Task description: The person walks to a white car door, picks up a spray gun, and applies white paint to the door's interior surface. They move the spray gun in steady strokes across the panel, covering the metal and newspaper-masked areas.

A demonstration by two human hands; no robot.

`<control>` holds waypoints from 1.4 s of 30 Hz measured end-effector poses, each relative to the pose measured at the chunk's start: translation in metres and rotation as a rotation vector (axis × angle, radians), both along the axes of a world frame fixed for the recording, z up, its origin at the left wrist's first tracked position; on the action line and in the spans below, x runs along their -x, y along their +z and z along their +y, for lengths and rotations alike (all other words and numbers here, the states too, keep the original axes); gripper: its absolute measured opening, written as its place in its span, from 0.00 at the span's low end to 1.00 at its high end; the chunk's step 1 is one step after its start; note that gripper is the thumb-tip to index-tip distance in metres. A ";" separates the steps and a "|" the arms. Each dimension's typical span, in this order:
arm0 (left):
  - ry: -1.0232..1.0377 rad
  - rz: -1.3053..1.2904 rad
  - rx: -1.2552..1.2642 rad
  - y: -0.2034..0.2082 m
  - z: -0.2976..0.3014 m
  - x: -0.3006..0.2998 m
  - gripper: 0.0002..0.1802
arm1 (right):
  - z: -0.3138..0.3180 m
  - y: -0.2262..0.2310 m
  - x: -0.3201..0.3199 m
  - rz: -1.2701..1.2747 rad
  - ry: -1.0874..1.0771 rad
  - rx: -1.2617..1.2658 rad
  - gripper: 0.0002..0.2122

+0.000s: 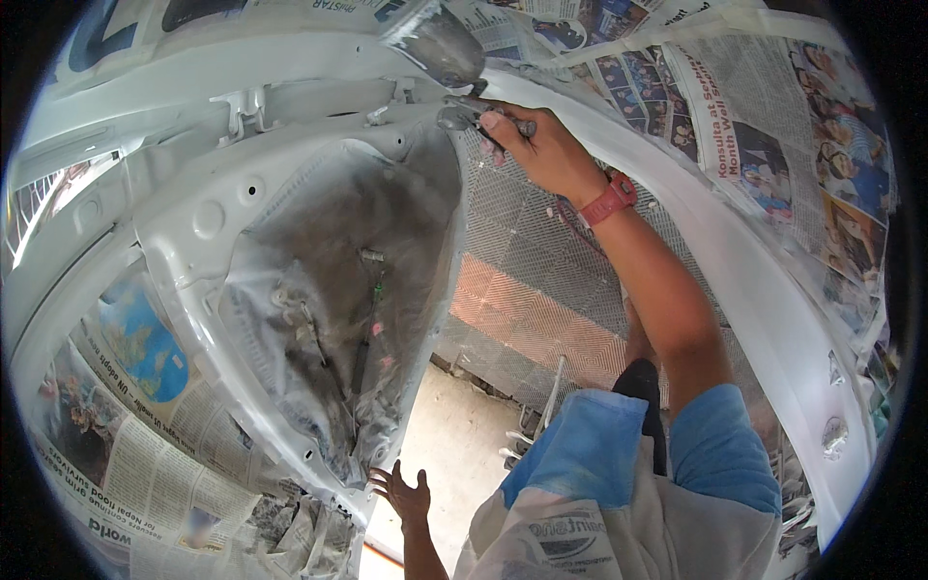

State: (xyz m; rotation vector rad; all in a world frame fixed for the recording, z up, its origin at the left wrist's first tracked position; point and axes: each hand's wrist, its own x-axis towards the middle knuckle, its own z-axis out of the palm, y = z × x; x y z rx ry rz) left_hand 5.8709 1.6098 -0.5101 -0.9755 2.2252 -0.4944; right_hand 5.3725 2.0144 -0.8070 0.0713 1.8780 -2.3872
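Observation:
My right hand (553, 155), with a red watch on its wrist, is closed round the handle of a spray gun (485, 114) near the top middle. The gun's grey cup (440, 48) sits above the hand, smeared with paint. Just left of the gun is the inner side of a car door (208, 217), coated pale grey. Its large opening is covered by a crinkled, paint-dusted sheet (338, 222). At the door's lower edge is my left hand (406, 498), empty, fingers spread. Whether its fingertips touch the metal I cannot tell.
Newspaper (159, 440) masks the panels at left, and more newspaper (744, 135) covers the right side. A white curved body edge (696, 251) runs down the right. Below lies a grey and orange tiled floor (522, 290). A thin hose (580, 230) hangs beneath my right wrist.

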 end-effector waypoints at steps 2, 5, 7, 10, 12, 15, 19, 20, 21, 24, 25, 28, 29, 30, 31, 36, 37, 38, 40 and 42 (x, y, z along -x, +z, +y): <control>-0.004 -0.014 0.007 -0.001 -0.003 -0.002 0.48 | 0.013 0.024 -0.002 -0.021 0.033 0.076 0.28; -0.038 -0.017 0.011 -0.002 -0.007 -0.007 0.47 | 0.032 0.048 0.000 -0.147 0.163 0.159 0.27; -0.045 -0.005 0.005 -0.002 -0.009 -0.010 0.47 | 0.038 0.051 0.002 -0.163 0.203 0.202 0.27; -0.023 0.019 -0.008 -0.002 -0.009 -0.011 0.46 | 0.032 0.037 -0.001 -0.016 0.154 0.240 0.27; -0.023 0.027 -0.013 -0.001 -0.008 -0.010 0.46 | 0.020 0.016 0.004 -0.002 0.123 0.005 0.26; 0.003 -0.017 0.011 -0.001 -0.006 -0.006 0.46 | 0.006 -0.021 -0.004 -0.036 0.101 -0.143 0.25; -0.009 -0.005 0.006 -0.001 -0.005 -0.004 0.46 | -0.011 -0.067 -0.013 0.092 -0.061 -0.286 0.24; -0.002 -0.006 0.006 -0.002 -0.005 -0.004 0.46 | -0.015 -0.077 -0.015 0.085 -0.059 -0.287 0.23; -0.013 0.001 0.009 -0.002 -0.005 -0.004 0.46 | -0.018 -0.086 -0.018 0.060 -0.050 -0.298 0.23; -0.021 -0.049 0.030 -0.004 -0.006 -0.004 0.46 | -0.029 -0.106 -0.026 0.015 -0.054 -0.325 0.22; -0.027 -0.039 0.030 -0.004 -0.005 -0.004 0.46 | -0.033 -0.111 -0.028 0.018 -0.065 -0.329 0.23; -0.048 -0.009 0.034 -0.006 -0.004 -0.005 0.46 | -0.038 -0.122 -0.032 0.154 -0.089 -0.337 0.24; -0.054 -0.002 0.037 -0.006 -0.003 -0.005 0.46 | -0.038 -0.125 -0.035 0.133 -0.057 -0.340 0.24; -0.070 0.008 0.047 -0.007 -0.002 -0.006 0.46 | -0.038 -0.127 -0.038 0.110 -0.023 -0.349 0.24; -0.064 0.018 0.040 -0.007 -0.002 -0.006 0.46 | -0.040 -0.127 -0.041 0.093 0.000 -0.375 0.24; -0.071 0.049 0.059 -0.011 -0.002 -0.009 0.45 | -0.051 -0.120 -0.051 0.084 -0.144 -0.432 0.23; -0.076 0.044 0.062 -0.011 -0.002 -0.010 0.45 | -0.054 -0.114 -0.051 0.108 -0.196 -0.430 0.23; -0.071 0.042 0.061 -0.012 -0.002 -0.010 0.45 | -0.057 -0.107 -0.049 0.135 -0.232 -0.408 0.23; -0.078 0.054 0.054 -0.013 -0.004 -0.012 0.45 | -0.061 -0.087 -0.042 0.186 -0.307 -0.366 0.23; -0.088 0.070 0.053 -0.014 -0.005 -0.014 0.45 | -0.065 -0.058 -0.035 0.139 -0.295 -0.275 0.24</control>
